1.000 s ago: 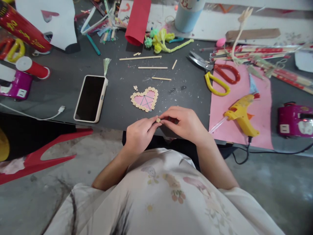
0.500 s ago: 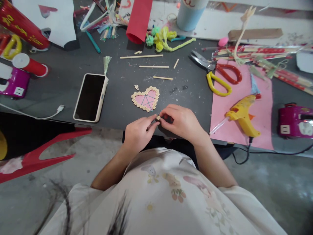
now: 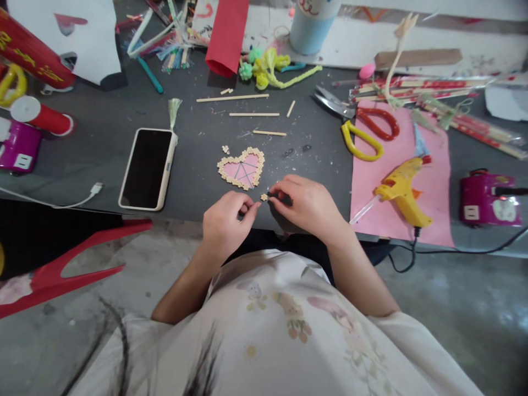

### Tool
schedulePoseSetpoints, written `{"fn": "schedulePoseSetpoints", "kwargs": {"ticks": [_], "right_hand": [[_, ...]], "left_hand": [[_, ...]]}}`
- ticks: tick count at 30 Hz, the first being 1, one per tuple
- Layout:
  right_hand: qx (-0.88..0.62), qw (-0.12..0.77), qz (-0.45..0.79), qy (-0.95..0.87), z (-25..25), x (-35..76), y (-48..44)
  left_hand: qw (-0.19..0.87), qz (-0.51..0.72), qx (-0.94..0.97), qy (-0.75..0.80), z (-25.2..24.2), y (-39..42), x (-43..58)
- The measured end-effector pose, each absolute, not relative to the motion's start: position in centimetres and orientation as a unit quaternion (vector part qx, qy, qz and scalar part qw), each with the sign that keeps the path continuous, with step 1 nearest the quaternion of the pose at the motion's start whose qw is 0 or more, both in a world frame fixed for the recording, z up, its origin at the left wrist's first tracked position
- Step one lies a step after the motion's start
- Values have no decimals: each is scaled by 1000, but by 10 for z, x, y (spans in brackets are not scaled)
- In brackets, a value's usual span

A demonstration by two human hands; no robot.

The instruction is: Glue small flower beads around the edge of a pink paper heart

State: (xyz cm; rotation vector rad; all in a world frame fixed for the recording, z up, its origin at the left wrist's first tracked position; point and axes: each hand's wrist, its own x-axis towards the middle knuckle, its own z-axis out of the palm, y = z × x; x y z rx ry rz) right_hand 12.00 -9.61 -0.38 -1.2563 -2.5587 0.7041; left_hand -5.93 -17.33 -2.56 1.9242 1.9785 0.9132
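Observation:
A small cream bead cluster [image 3: 264,197] is pinched at the fingertips of my right hand [image 3: 305,206], low over the near edge of the dark table [image 3: 103,148]. My left hand [image 3: 225,225] is curled closed just left of it, its fingertips a little apart from the cluster; what it holds, if anything, I cannot make out. Just beyond my hands lies a pink heart [image 3: 242,168] rimmed with cream beads and crossed by dark lines. A tiny loose bead piece [image 3: 225,149] rests at the heart's upper left.
A phone [image 3: 147,168] with a cable lies left of the heart. Thin wooden sticks [image 3: 253,114] lie behind it. To the right, scissors [image 3: 367,132] and a yellow glue gun [image 3: 402,190] rest on pink paper [image 3: 437,181]. Craft clutter lines the far edge.
My left fingertips have drawn slightly back from the bead cluster, which now stays at my right fingertips. Both hands have shifted a little toward the heart.

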Motion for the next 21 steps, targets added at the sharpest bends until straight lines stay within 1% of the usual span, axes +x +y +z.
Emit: {"fn": "schedulePoseSetpoints", "kwargs": {"ticks": [10,13,16,17,19,21], "right_hand": [[-472,119,202,-850,4,155,-105],[-476,143,207,-842,3,161,-110],[-445,208,265,-830,3,162,-113],[-433,227,287,-824,4,162,-113],[-418,249,318,-814,7,162,-114],[-412,260,326,-810,11,163,-114]], "left_hand": [[114,315,651,681,-13,-172,-62],[103,292,683,662,-5,-171,-62],[85,258,767,581,2,-166,-54],[62,257,798,541,3,-164,-51],[10,245,852,462,3,-160,-43],[-21,244,877,414,4,-156,-36]]}}
